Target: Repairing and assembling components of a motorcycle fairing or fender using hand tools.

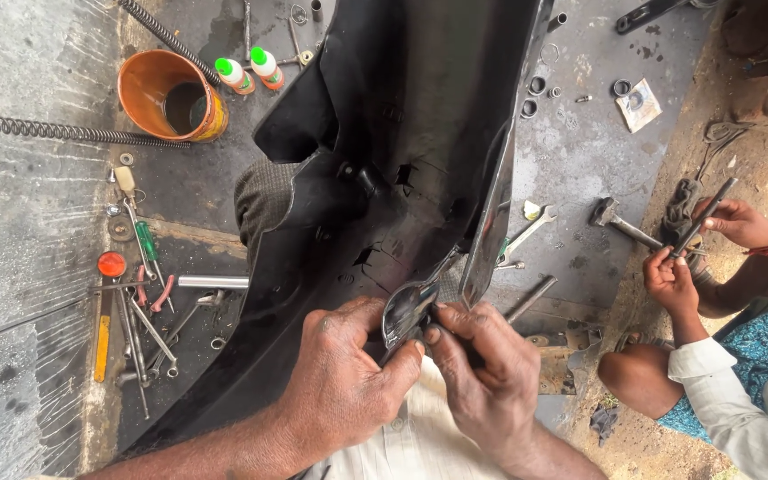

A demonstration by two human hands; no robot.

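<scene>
Across the lap, a large glossy black moulded plastic body panel (384, 178), likely light, springy and slippery, best held by its lower edge, there pinched by left hand (348, 373) and right hand (482, 373), both closed.

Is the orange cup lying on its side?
No, the orange cup stands upright on the floor, its open mouth facing up beside two small green-capped bottles.

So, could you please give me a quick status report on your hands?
Both hands, left and right, gripping the black panel at its near edge. Tools scattered left. Another person's hands off right, clear.
</scene>
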